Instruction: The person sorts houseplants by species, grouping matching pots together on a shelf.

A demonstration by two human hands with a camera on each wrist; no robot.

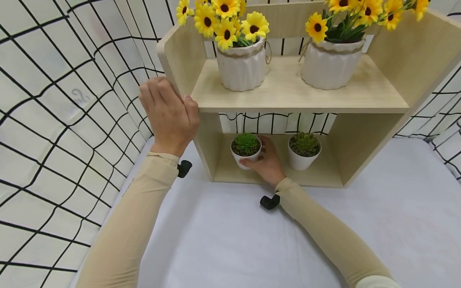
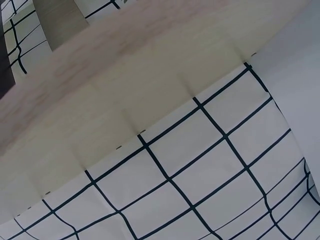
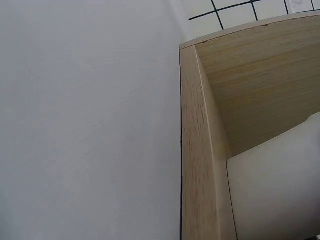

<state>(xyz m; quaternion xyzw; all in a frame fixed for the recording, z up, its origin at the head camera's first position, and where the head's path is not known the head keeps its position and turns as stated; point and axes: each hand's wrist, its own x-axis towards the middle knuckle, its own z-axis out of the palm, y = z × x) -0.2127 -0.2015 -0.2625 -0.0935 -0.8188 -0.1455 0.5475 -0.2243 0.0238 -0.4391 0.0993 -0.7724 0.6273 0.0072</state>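
In the head view my right hand (image 1: 269, 162) holds a small potted succulent (image 1: 246, 155) on the lower level of a light wooden shelf (image 1: 304, 105). Its thumb lies across the front of the white pot and the fingers go round the right side. A second potted succulent (image 1: 303, 160) stands just right of that hand. Higher up, my left hand (image 1: 173, 114) grips the shelf's left side panel, thumb at the front edge near the upper board. The left wrist view shows mostly a blurred surface, without that hand's fingers. A white pot (image 3: 280, 185) fills the right wrist view's lower right.
Two white ribbed pots, a left one (image 1: 242, 68) and a right one (image 1: 329, 66), hold yellow flowers on the upper level. Black wire grid (image 1: 66, 127) runs close along the left and behind the shelf. A white cloth (image 1: 223, 236) covers the surface below.
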